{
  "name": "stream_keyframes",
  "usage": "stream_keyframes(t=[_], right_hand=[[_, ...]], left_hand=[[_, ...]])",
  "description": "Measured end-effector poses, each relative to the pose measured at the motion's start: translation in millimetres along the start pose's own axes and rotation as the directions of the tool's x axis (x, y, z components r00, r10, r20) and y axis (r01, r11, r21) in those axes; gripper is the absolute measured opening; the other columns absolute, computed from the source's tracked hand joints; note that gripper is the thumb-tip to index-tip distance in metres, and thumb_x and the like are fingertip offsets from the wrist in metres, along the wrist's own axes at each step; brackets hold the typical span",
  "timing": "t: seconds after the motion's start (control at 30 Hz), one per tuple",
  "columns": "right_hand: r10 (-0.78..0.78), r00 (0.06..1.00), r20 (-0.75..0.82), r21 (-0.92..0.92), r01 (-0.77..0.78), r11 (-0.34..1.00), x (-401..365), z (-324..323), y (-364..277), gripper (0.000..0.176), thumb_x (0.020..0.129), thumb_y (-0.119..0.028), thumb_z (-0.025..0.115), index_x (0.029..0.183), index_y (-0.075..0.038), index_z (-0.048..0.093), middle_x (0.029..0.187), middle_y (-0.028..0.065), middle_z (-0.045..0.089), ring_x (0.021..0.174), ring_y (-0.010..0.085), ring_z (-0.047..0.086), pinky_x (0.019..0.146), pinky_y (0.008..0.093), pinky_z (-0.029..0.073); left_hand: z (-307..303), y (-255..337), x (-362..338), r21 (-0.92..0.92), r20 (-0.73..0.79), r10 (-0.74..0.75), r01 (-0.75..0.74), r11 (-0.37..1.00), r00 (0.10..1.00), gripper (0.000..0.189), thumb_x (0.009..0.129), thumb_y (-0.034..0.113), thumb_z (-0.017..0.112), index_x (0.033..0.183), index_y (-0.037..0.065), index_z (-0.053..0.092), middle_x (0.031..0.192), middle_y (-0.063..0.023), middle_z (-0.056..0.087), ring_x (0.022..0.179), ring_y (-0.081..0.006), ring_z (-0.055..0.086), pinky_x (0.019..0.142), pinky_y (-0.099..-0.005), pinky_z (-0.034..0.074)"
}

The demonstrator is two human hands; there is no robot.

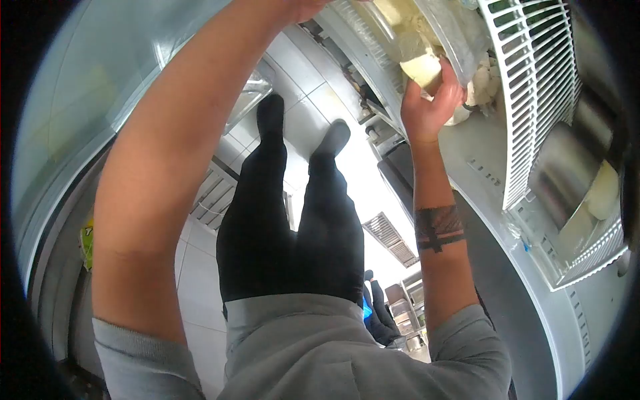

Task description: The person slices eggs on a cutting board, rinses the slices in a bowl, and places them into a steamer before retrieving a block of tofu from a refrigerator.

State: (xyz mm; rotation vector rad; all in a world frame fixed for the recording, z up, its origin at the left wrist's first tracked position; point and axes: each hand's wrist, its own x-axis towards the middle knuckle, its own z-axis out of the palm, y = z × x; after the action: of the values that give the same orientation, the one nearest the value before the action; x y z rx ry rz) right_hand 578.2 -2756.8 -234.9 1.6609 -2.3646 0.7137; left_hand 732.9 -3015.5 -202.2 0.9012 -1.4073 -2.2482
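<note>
My right hand [432, 107] is inside an open cold cabinet. Its fingers are closed round the lower end of a pale yellow piece [421, 69], which seems to be partly in clear plastic. More pale yellow food [400, 15] lies just above it in a clear bag or container. My left arm reaches up across the view, and only part of my left hand [310, 8] shows at the top edge. Its fingers are cut off, so what it touches is hidden.
Right of my right hand stands a white wire rack [520, 100], with a metal container [567, 167] beyond it. A glass door [73, 87] is on the left. Below are my legs and a tiled floor [300, 80] with grates. Another person's dark-clothed legs [380, 313] show in the background.
</note>
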Motion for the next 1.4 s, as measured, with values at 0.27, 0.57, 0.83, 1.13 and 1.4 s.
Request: stream_keyframes(t=[0.27, 0.57, 0.83, 1.13, 1.4], right_hand=[[-0.03, 0.997, -0.072, 0.096, 0.036, 0.995, -36.7, -75.6, -62.3, 0.061, 0.078, -0.001, 0.082, 0.134, 0.0, 0.057, 0.132, 0.0166, 0.064, 0.12, 0.0327, 0.06, 0.108, 0.0469, 0.042], [0.618, 0.718, 0.32, 0.089, -0.672, 0.735, -153.5, -252.7, -169.3, 0.053, 0.08, 0.0, 0.08, 0.129, -0.001, 0.06, 0.122, 0.0142, 0.066, 0.114, 0.0257, 0.064, 0.101, 0.0374, 0.05], [0.846, 0.13, 0.517, 0.704, -0.626, -0.334, -208.8, -345.7, -174.6, 0.041, 0.085, 0.004, 0.067, 0.125, 0.007, 0.058, 0.114, 0.0149, 0.07, 0.106, 0.0224, 0.067, 0.096, 0.0357, 0.053], [0.883, 0.127, 0.451, 0.798, -0.5, -0.335, -311.2, -442.4, -131.9, 0.035, 0.096, -0.02, 0.075, 0.127, -0.004, 0.067, 0.12, 0.0035, 0.07, 0.112, 0.0178, 0.064, 0.1, 0.032, 0.048], [0.968, -0.101, 0.228, 0.039, -0.993, -0.113, -653.4, -444.0, -78.1, 0.058, 0.09, -0.057, 0.069, 0.103, -0.001, 0.077, 0.106, 0.0253, 0.075, 0.103, 0.0424, 0.071, 0.092, 0.049, 0.056]], left_hand=[[2.5, -12.6, -6.3, 0.12, -0.022, 0.016, -0.014, 0.993, 1.0, 0.018, 0.097, 0.015, 0.065, 0.099, 0.0, 0.073, 0.096, -0.0093, 0.074, 0.083, -0.0196, 0.067, 0.078, -0.0323, 0.054], [35.4, -39.9, -157.6, 0.171, -0.07, -0.419, 0.425, 0.889, 0.905, 0.03, 0.101, 0.019, 0.06, 0.125, 0.009, 0.074, 0.113, -0.0051, 0.074, 0.101, -0.0163, 0.065, 0.09, -0.0333, 0.05], [232.9, -10.5, -325.5, 0.074, 0.597, -0.537, 0.626, 0.777, 0.596, 0.053, 0.106, 0.032, 0.064, 0.148, 0.002, 0.054, 0.134, -0.013, 0.066, 0.121, -0.0248, 0.066, 0.105, -0.0409, 0.053], [381.4, -17.5, -361.2, 0.322, 0.602, -0.603, 0.532, 0.783, 0.523, 0.043, 0.1, 0.021, 0.073, 0.136, 0.002, 0.058, 0.127, -0.0102, 0.068, 0.115, -0.021, 0.07, 0.093, -0.0393, 0.06], [533.8, -81.2, -436.2, 0.473, 0.658, -0.69, 0.546, 0.691, 0.302, 0.038, 0.106, 0.015, 0.063, 0.14, 0.001, 0.056, 0.132, -0.0134, 0.067, 0.121, -0.0289, 0.067, 0.106, -0.0443, 0.055]])
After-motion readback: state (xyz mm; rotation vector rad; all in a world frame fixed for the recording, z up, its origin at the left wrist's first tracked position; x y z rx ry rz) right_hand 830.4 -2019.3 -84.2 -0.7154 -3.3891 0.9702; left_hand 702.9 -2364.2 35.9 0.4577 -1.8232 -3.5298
